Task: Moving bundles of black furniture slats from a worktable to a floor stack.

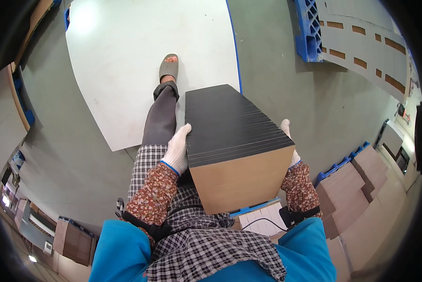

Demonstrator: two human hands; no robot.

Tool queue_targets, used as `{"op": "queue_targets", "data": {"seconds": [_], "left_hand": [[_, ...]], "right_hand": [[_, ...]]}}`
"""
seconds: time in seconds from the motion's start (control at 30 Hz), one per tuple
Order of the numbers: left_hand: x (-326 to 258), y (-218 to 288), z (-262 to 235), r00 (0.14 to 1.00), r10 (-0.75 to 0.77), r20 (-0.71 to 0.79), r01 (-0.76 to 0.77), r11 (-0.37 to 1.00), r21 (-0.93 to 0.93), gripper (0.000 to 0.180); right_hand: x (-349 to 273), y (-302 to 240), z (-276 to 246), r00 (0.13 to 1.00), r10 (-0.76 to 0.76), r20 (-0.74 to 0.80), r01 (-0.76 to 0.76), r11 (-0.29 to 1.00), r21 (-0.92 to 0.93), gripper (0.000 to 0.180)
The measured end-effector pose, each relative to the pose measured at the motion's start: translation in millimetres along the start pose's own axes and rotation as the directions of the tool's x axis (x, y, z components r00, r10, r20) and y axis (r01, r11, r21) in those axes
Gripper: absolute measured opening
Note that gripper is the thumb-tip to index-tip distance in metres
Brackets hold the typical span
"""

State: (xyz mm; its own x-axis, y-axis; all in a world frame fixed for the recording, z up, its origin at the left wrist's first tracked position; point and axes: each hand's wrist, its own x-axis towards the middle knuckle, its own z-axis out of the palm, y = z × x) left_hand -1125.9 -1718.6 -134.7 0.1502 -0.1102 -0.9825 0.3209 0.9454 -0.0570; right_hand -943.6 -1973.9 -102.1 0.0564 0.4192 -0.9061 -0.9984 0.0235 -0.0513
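Black-topped, brown-fronted cardboard bundle sits between both hands, at the near right of the white board; its far end overlaps the board's right part in view.

Hands: gloved left hand closes on the bundle's left side, thumb along the upper edge. Gloved right hand appears to grip the opposite side; its thumb shows upright, the remaining fingers are hidden, so their exact hold cannot be told.

Progress (judged): pick-up looks done, as the bundle seems to be borne by the two hands alone. Setting-down is not yet done. Underside hidden; whether anything touches it from below cannot be told.

Orientation: long axis taken along the black top, running from the brown face, nearest the body, outward and slightly left, toward the white board. Fine parallel lines cross this axis, densest near the brown face, suggesting many sheets packed together. Brown face points back at the wearer; black side faces up.

Surroundings: sandalled foot rests on the white board. Blue pallet stands right of the board, well apart; brown cardboard stacks lie nearer the wearer, right of it.
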Motion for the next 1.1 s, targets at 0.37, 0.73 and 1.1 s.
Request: {"op": "queue_targets", "data": {"seconds": [0.37,0.73,1.1], "left_hand": [[-1,3,3,1.0,-0.017,-0.026,0.018,0.999,0.047,0.044],[-30,-18,-7,0.991,0.028,0.132,-0.015,0.995,-0.102,0.065],[-23,-48,-14,0.979,0.033,0.2,-0.005,0.99,-0.138,0.083]], "right_hand": [[2,0,-6,1.0,0.024,0.0,-0.024,0.999,0.03,0.075],[-17,14,-66,1.0,-0.016,-0.005,0.015,0.983,-0.181,0.074],[-49,27,-36,0.937,-0.258,-0.234,0.213,0.956,-0.201,0.072]]}}
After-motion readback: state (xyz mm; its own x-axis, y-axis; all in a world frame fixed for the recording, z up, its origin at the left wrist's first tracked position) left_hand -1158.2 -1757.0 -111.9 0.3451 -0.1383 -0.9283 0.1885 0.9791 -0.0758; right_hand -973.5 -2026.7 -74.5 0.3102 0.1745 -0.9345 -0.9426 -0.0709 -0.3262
